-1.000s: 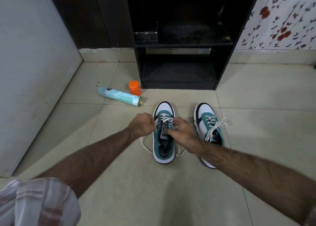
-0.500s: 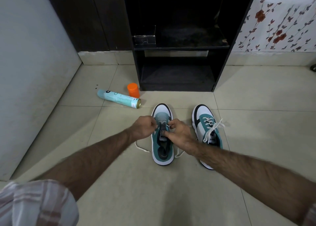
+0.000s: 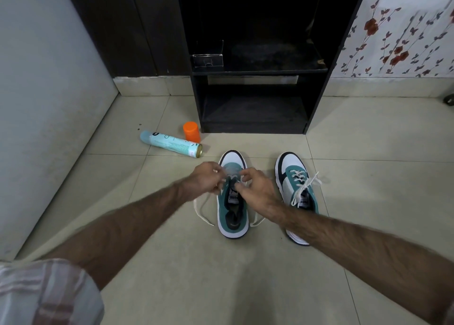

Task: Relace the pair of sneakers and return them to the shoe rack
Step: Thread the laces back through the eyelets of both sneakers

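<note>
while blurred, both hands (image 3: 231,184) seemingly pinch laces (image 3: 201,208).

A home entryway corner: tiled floor (image 3: 221,275), dark shoe rack (image 3: 255,98), floral wallpaper (image 3: 398,41), sneakers (image 3: 297,189) out.

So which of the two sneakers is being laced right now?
The left sneaker, nearer the spray can. Both hands work at its laces, whose ends trail on the floor. The right sneaker stands untouched, its laces through the eyelets.
</note>
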